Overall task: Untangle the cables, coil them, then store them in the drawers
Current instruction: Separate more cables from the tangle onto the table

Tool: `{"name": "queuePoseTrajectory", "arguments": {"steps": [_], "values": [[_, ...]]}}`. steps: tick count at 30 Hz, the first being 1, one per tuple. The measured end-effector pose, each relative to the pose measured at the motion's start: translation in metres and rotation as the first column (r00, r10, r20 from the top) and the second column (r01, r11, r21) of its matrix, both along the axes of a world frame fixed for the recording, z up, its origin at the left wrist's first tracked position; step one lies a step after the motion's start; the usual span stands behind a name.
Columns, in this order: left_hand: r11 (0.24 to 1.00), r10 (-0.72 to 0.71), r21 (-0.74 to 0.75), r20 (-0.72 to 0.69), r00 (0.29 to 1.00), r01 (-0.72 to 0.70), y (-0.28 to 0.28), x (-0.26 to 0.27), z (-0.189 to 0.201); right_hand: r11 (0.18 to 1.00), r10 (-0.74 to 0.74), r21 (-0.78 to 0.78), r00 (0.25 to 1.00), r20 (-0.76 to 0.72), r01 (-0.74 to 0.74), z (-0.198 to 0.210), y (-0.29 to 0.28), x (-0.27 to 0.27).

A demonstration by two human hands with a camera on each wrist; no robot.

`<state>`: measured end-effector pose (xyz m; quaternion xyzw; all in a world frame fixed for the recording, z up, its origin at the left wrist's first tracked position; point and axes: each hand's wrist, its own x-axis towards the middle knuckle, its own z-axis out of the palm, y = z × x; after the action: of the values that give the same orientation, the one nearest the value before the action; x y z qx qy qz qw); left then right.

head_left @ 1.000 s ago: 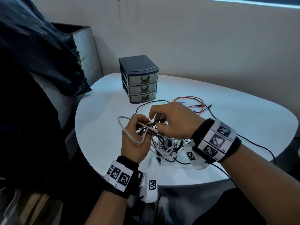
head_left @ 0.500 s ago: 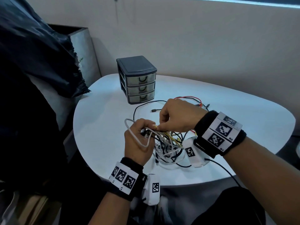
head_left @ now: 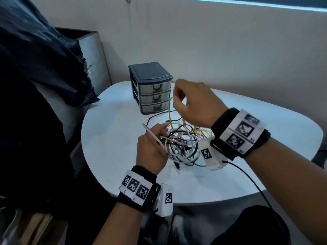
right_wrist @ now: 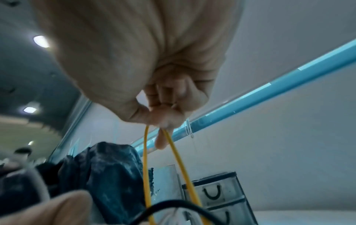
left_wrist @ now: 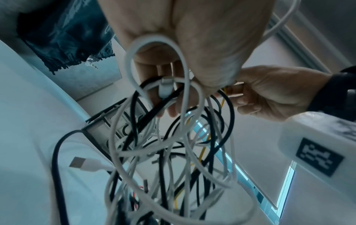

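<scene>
Our right hand point(head_left: 192, 101) has risen, pinching the yellow wire point(head_left: 169, 110); left hand point(head_left: 152, 147) grips the tangle point(head_left: 182, 144) below, and yanking may tighten knots.

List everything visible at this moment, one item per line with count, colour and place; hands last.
cable tangle: one, white and black with some red, on the table, near edge
yellow cable: one, yellow, rising from the tangle
drawer unit: one, dark grey, three closed drawers, far side of the table
table: one, white
dark cloth: one, left of the table
left hand: grips white cables
right hand: pinches the yellow cable, raised
</scene>
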<state>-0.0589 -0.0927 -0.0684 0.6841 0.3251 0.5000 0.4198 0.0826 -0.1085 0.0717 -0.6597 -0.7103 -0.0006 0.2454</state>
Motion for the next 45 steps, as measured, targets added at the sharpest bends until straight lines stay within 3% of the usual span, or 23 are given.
{"name": "queuePoseTrajectory", "arguments": {"steps": [3, 5, 7, 9, 12, 14, 17, 19, 21, 23, 25, 26, 27, 29, 30, 31, 32, 34, 35, 37, 39, 40, 45], "values": [[0.999, -0.021, 0.026, 0.02, 1.0, 0.02, 0.002, 0.0, 0.007, 0.999, 0.036, 0.031, 0.959, -0.279, -0.028, 0.01, 0.008, 0.007], [0.998, -0.033, 0.059, 0.065, 0.997, 0.029, 0.002, 0.003, 0.011, 0.997, 0.067, 0.061, 0.944, -0.323, -0.05, 0.015, 0.011, 0.009], [0.991, -0.062, 0.123, 0.035, 0.997, 0.058, 0.002, 0.004, 0.007, 0.997, 0.071, 0.002, 0.97, -0.235, -0.072, 0.016, 0.013, 0.012], [0.984, -0.052, 0.164, -0.1, 0.994, 0.068, 0.0, 0.002, 0.001, 0.995, 0.048, -0.09, 0.998, -0.04, -0.051, 0.014, 0.013, 0.016], [0.993, -0.028, 0.11, -0.201, 0.979, 0.051, -0.004, 0.001, 0.004, 0.999, 0.013, 0.045, 0.995, 0.096, -0.018, 0.015, 0.011, 0.017], [0.99, -0.012, 0.134, -0.259, 0.966, 0.048, -0.006, 0.004, 0.013, 0.996, 0.005, 0.094, 0.998, -0.057, 0.001, 0.012, 0.009, 0.013], [0.978, 0.031, 0.204, -0.361, 0.932, 0.047, -0.003, 0.005, 0.019, 0.982, -0.089, -0.188, 0.888, -0.452, 0.003, 0.007, 0.007, 0.005], [0.984, 0.035, 0.176, -0.374, 0.927, 0.034, -0.001, 0.003, 0.016, 0.967, -0.129, -0.253, 0.918, -0.375, 0.032, 0.007, 0.008, 0.007], [0.99, 0.037, 0.14, -0.413, 0.91, 0.024, 0.0, 0.002, 0.013, 0.991, -0.126, -0.054, 0.99, -0.06, 0.123, 0.011, 0.011, 0.014], [0.992, 0.049, 0.129, -0.46, 0.886, 0.012, 0.001, 0.001, 0.01, 0.948, -0.108, 0.316, 0.978, 0.178, 0.047, 0.02, 0.012, 0.015], [0.992, 0.062, 0.126, -0.455, 0.889, -0.005, 0.002, 0.001, 0.009, 0.842, -0.059, 0.536, 0.976, 0.209, -0.064, 0.03, 0.01, 0.006], [0.992, 0.064, 0.125, -0.453, 0.889, -0.008, 0.003, 0.0, 0.008, 0.84, -0.029, 0.541, 0.993, 0.111, -0.037, 0.034, 0.009, 0.003], [0.992, 0.062, 0.124, -0.455, 0.888, -0.006, 0.003, 0.0, 0.007, 0.892, -0.028, 0.45, 0.999, -0.028, 0.037, 0.037, 0.008, 0.001], [0.996, 0.049, 0.091, -0.444, 0.895, -0.009, 0.002, -0.002, 0.007, 0.99, -0.138, -0.028, 0.914, -0.382, 0.138, 0.042, 0.006, 0.002], [0.997, 0.043, 0.072, -0.436, 0.899, -0.012, 0.0, -0.004, 0.007, 0.969, -0.218, -0.209, 0.846, -0.487, 0.13, 0.043, 0.006, 0.006], [0.998, 0.039, 0.064, -0.426, 0.904, -0.013, -0.001, -0.005, 0.008, 0.958, -0.245, -0.257, 0.827, -0.506, 0.126, 0.042, 0.006, 0.011], [0.998, 0.037, 0.069, -0.418, 0.908, -0.01, -0.001, -0.007, 0.008, 0.971, -0.222, -0.179, 0.864, -0.452, 0.155, 0.04, 0.008, 0.017], [0.995, 0.038, 0.095, -0.4, 0.916, 0.001, -0.001, -0.008, 0.007, 0.955, -0.146, 0.221, 0.964, -0.222, 0.196, 0.036, 0.012, 0.026], [0.995, 0.036, 0.1, -0.401, 0.916, 0.005, 0.0, -0.008, 0.006, 0.9, -0.101, 0.413, 0.989, -0.113, 0.139, 0.035, 0.012, 0.025], [0.995, 0.038, 0.1, -0.425, 0.904, 0.005, 0.003, -0.007, 0.003, 0.795, -0.042, 0.605, 0.99, 0.134, -0.049, 0.036, 0.01, 0.022], [0.997, 0.039, 0.078, -0.436, 0.899, -0.005, 0.005, -0.007, 0.0, 0.764, -0.074, 0.629, 0.949, 0.306, -0.143, 0.038, 0.011, 0.022], [0.998, 0.034, 0.067, -0.421, 0.906, -0.007, 0.006, -0.008, -0.003, 0.78, -0.094, 0.612, 0.944, 0.315, -0.126, 0.04, 0.012, 0.022], [0.993, 0.051, 0.113, -0.22, 0.974, -0.027, 0.01, -0.017, -0.018, 0.963, -0.164, 0.236, 0.976, 0.141, 0.128, 0.029, 0.02, 0.036]]}}
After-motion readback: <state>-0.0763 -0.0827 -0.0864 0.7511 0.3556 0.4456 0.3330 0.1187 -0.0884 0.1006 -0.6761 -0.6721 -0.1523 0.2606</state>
